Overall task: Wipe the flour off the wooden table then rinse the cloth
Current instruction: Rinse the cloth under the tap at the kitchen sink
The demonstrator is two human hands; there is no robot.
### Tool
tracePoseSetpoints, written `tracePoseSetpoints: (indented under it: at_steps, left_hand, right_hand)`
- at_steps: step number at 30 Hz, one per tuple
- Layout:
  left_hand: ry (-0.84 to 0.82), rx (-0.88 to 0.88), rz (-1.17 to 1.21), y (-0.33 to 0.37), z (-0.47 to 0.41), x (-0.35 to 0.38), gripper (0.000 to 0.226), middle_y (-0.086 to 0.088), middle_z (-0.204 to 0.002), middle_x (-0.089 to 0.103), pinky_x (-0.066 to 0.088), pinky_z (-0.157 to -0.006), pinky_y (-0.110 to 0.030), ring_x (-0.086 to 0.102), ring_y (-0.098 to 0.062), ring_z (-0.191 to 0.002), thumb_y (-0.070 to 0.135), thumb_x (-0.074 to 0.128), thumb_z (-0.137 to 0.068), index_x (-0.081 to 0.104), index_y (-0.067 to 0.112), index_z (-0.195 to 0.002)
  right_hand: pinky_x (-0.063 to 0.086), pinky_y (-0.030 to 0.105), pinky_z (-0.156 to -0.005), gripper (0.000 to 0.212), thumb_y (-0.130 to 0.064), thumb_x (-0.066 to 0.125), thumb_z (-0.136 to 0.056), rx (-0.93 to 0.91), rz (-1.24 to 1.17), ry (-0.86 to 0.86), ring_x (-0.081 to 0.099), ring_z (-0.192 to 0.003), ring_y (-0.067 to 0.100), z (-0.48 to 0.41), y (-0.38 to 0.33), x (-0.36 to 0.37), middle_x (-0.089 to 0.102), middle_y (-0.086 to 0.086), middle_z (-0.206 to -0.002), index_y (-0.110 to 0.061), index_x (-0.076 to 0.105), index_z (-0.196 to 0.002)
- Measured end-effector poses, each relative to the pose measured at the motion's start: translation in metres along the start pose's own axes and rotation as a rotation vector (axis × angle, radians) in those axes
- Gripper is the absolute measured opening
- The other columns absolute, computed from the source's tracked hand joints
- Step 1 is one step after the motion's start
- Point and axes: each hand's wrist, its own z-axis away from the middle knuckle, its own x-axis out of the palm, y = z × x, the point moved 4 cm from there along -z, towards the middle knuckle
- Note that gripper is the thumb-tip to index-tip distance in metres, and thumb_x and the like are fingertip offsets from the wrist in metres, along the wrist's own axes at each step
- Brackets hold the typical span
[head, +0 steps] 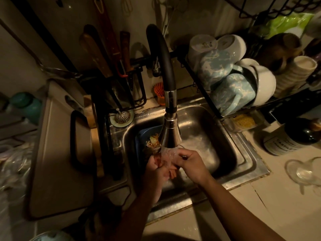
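I look down on a dim kitchen sink point(231, 150) from a head-worn camera. Both of my hands meet over the basin, directly under the spray head of a black gooseneck tap point(169, 129), which runs water onto them. The left hand point(157, 171) is closed around a bunched cloth point(171, 172), orange-brown where it shows between the fingers. The right hand point(192, 165) pinches the cloth's upper edge, fingers curled tight, touching the left hand. So the cloth is held in both hands, in the stream, above the sink bowl.

I judge this to be the rinse, the last step of the task; the wooden table is not in view, so I cannot tell how clean it is. The next move, as I see it, calls for kneading and squeezing the cloth under the water, then wringing it out and shutting the tap off.

Just beyond the left hand, a blue strainer basket point(141, 136) with food scraps sits in the basin. Beyond and to the right of the right hand, a rack point(208, 96) holds upturned bowls. Well to the right of the right hand, on the desk point(260, 206), stands a dark bottle point(288, 138); its pale label seems to begin "CASTILE", and the rest is too blurred to read.
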Motion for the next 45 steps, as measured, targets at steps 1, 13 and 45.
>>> tracePoseSetpoints:
  at_steps: [1,13,45]
  left_hand:
    - [0.013,0.008,0.018,0.000,-0.001,0.000,0.038,-0.021,-0.103,0.070,0.055,-0.075,-0.048,0.068,-0.036,-0.085,-0.013,0.055,-0.085,0.062,0.012,-0.113]
    - [-0.105,-0.062,-0.004,0.018,-0.006,0.014,0.042,-0.015,-0.088,0.071,0.054,-0.070,-0.041,0.067,-0.032,-0.083,0.031,0.060,-0.079,0.063,0.006,-0.113]
    - [0.094,0.155,-0.375,0.004,0.002,0.013,0.021,0.005,-0.099,0.074,0.059,-0.086,-0.042,0.071,-0.009,-0.093,0.023,0.059,-0.093,0.068,0.024,-0.112]
  right_hand:
    - [0.052,0.023,-0.079,0.018,0.008,0.065,-0.086,-0.013,0.039,0.022,0.069,-0.078,0.008,0.000,-0.001,0.000,0.076,0.001,-0.086,-0.001,0.075,-0.098]
    - [0.055,0.039,-0.084,0.031,-0.034,0.048,-0.102,0.262,-0.198,-0.016,0.070,-0.089,0.025,0.007,0.006,0.016,0.074,0.017,-0.103,-0.009,0.064,-0.112]
    - [0.053,0.037,-0.077,0.040,-0.034,0.036,-0.108,0.147,-0.275,-0.001,0.070,-0.088,0.018,0.017,0.014,0.027,0.074,0.008,-0.099,-0.017,0.072,-0.104]
